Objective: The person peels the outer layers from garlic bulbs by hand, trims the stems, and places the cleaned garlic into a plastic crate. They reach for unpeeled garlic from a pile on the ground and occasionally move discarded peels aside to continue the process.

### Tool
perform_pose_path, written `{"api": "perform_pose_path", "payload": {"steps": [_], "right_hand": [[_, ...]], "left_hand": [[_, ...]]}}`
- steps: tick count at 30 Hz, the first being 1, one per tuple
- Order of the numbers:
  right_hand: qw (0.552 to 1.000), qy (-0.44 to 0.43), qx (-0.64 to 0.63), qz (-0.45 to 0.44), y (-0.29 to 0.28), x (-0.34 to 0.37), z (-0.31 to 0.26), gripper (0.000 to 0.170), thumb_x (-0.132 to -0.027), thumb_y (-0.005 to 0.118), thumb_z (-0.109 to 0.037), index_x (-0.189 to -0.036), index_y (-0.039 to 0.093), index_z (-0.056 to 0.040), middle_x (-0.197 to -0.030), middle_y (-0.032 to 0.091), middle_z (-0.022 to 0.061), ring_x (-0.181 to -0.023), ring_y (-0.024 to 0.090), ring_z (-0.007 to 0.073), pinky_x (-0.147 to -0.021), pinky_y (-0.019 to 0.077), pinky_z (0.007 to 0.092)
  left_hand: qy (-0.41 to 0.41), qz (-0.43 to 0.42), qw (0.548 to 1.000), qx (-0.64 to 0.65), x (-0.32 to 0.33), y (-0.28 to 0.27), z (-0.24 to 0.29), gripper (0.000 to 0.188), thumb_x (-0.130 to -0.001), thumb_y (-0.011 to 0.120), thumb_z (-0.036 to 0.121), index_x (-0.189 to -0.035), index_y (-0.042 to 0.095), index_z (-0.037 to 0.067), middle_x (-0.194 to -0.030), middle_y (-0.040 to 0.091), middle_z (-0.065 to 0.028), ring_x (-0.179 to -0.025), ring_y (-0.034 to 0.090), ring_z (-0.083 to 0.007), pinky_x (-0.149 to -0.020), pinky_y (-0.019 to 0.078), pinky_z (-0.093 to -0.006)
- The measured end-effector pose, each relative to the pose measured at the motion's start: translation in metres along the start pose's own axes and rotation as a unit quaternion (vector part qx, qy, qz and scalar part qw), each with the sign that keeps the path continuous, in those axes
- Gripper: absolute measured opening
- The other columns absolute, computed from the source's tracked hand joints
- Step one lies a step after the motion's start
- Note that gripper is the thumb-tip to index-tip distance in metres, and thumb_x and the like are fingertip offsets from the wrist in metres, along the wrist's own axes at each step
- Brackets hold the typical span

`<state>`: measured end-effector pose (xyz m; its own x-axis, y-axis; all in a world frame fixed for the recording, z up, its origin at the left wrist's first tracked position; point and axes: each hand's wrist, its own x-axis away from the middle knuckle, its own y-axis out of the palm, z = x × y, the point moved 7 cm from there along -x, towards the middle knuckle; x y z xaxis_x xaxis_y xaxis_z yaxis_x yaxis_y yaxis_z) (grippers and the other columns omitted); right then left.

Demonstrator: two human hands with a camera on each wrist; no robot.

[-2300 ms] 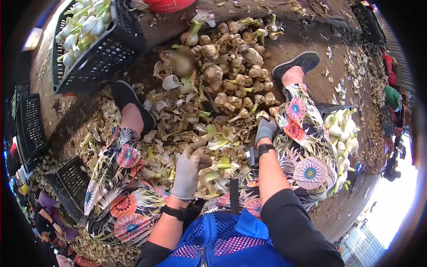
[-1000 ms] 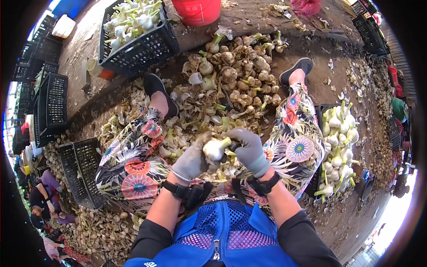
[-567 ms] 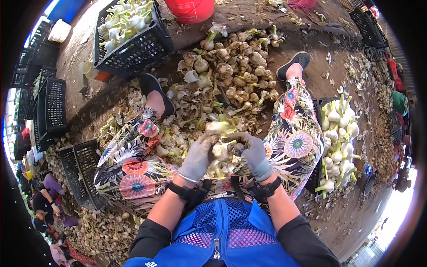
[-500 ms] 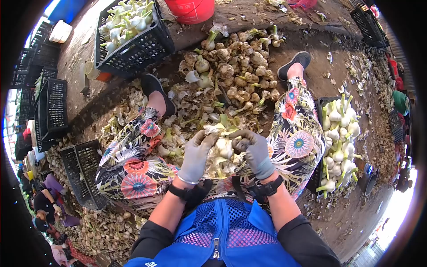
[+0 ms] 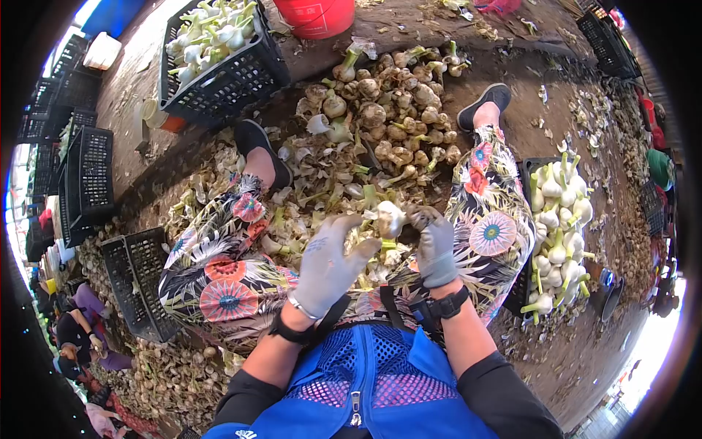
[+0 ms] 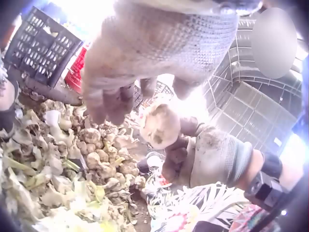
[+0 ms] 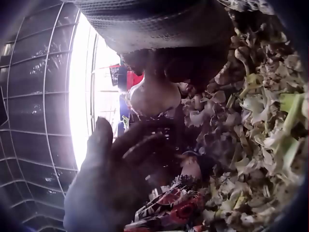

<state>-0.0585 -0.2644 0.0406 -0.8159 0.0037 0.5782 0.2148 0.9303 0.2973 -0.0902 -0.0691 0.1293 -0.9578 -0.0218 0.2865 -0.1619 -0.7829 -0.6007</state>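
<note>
My gloved right hand (image 5: 436,249) pinches a pale garlic bulb (image 5: 390,219) by its stem, out in front of the knees. In the right wrist view the bulb (image 7: 154,99) hangs root side down from that hand's fingers. To its left, my gloved left hand (image 5: 327,263) is spread, thumb apart from the fingers, with nothing held. The left wrist view has the left hand (image 6: 159,53) above and beside the bulb (image 6: 161,126), its fingers stretched past it. Below the hands lies a layer of peeled garlic skins (image 5: 300,219).
Unpeeled garlic (image 5: 398,110) is heaped between the feet. A black crate (image 5: 227,88) of cleaned garlic stands at the far left, beside a red bucket (image 5: 314,18). Another garlic-filled crate (image 5: 559,234) sits by the right thigh, and an empty crate (image 5: 139,285) by the left.
The right hand came up from beside the right knee, and both hands worked on the garlic bulb, skin coming loose. The left hand has now let go and opened, moving away to the left.
</note>
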Motion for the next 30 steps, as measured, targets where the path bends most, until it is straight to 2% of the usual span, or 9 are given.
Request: {"api": "perform_pose_path", "payload": {"steps": [3,7,10,15,17,19,22,25,30], "right_hand": [[0.996,-0.04,0.067,-0.031,0.015,0.008,-0.017,0.016,-0.088,0.07,-0.014,-0.098,0.07,-0.0014,-0.073,0.065,0.0019,-0.058,0.057,0.0093,-0.051,0.0464,0.0233],[0.996,-0.024,0.055,-0.071,0.009,0.008,-0.014,0.018,-0.087,0.071,-0.015,-0.097,0.07,-0.0012,-0.069,0.062,0.0013,-0.055,0.057,0.0098,-0.049,0.0447,0.0231],[0.997,0.052,0.026,0.047,-0.013,0.003,-0.003,0.026,-0.083,0.077,-0.023,-0.092,0.069,-0.0002,-0.068,0.062,-0.0003,-0.051,0.056,0.0104,-0.049,0.0433,0.0231],[0.994,-0.047,0.095,-0.016,0.004,0.009,-0.021,0.014,-0.091,0.068,-0.012,-0.097,0.069,0.0008,-0.071,0.065,0.0034,-0.055,0.056,0.0089,-0.052,0.0445,0.0215],[0.933,-0.244,0.264,-0.023,0.025,0.025,-0.043,0.013,-0.088,0.072,-0.009,-0.095,0.069,0.001,-0.076,0.068,0.003,-0.063,0.061,0.0093,-0.058,0.0478,0.0228],[0.965,-0.153,0.212,-0.02,0.026,0.027,-0.036,0.013,-0.084,0.076,-0.006,-0.093,0.069,-0.0005,-0.08,0.071,0.0022,-0.071,0.065,0.0091,-0.064,0.0505,0.0249],[0.867,-0.32,0.382,-0.016,0.039,0.038,-0.064,0.009,-0.084,0.073,-0.002,-0.092,0.068,0.0014,-0.083,0.072,0.0057,-0.076,0.066,0.01,-0.069,0.0522,0.0248],[0.974,-0.147,0.172,-0.02,0.029,0.027,-0.045,0.009,-0.086,0.069,-0.001,-0.094,0.069,0.0032,-0.085,0.072,0.0079,-0.078,0.066,0.0116,-0.07,0.0524,0.0241],[0.993,-0.081,0.089,0.011,0.015,0.017,-0.043,0.014,-0.089,0.064,-0.003,-0.1,0.07,0.0039,-0.09,0.073,0.0092,-0.08,0.066,0.0109,-0.072,0.0523,0.0233]], "left_hand": [[0.063,0.067,0.988,0.124,-0.014,-0.004,0.017,0.03,-0.089,0.064,0.021,-0.111,0.065,0.002,-0.116,0.062,-0.0195,-0.109,0.06,-0.0327,-0.094,0.0465,-0.0399],[0.132,-0.016,0.987,0.085,-0.011,0.007,0.008,0.023,-0.09,0.062,0.02,-0.099,0.067,-0.001,-0.109,0.063,-0.0173,-0.102,0.061,-0.0329,-0.089,0.0477,-0.0399],[0.086,-0.031,0.996,-0.022,0.003,0.016,-0.024,0.028,-0.092,0.061,0.025,-0.094,0.066,-0.003,-0.099,0.063,-0.0161,-0.091,0.062,-0.0312,-0.082,0.0485,-0.0382],[-0.041,-0.051,0.995,0.077,-0.005,0.015,-0.021,0.039,-0.095,0.06,0.035,-0.097,0.067,-0.003,-0.086,0.064,-0.0134,-0.076,0.06,-0.0204,-0.073,0.048,-0.0322],[-0.087,-0.09,0.979,0.158,-0.01,0.028,-0.014,0.048,-0.093,0.059,0.045,-0.097,0.069,-0.002,-0.088,0.066,-0.0227,-0.078,0.065,-0.0346,-0.071,0.0485,-0.042],[-0.087,-0.09,0.976,0.178,-0.011,0.046,-0.021,0.04,-0.093,0.06,0.035,-0.1,0.069,-0.003,-0.082,0.068,-0.0195,-0.071,0.064,-0.0247,-0.067,0.0487,-0.0376],[-0.118,-0.093,0.95,0.272,-0.008,0.06,-0.033,0.021,-0.095,0.056,0.012,-0.101,0.068,-0.004,-0.084,0.068,-0.0021,-0.078,0.056,-0.0053,-0.07,0.0459,-0.0232],[-0.101,-0.064,0.957,0.263,-0.009,0.055,-0.035,0.025,-0.089,0.059,0.018,-0.096,0.067,-0.004,-0.073,0.065,-0.0106,-0.067,0.059,-0.0146,-0.063,0.0472,-0.0317],[-0.082,-0.05,0.981,0.171,-0.015,0.038,-0.048,0.029,-0.088,0.058,0.013,-0.111,0.063,-0.003,-0.092,0.067,-0.0094,-0.084,0.063,-0.0147,-0.076,0.0501,-0.0297]]}}
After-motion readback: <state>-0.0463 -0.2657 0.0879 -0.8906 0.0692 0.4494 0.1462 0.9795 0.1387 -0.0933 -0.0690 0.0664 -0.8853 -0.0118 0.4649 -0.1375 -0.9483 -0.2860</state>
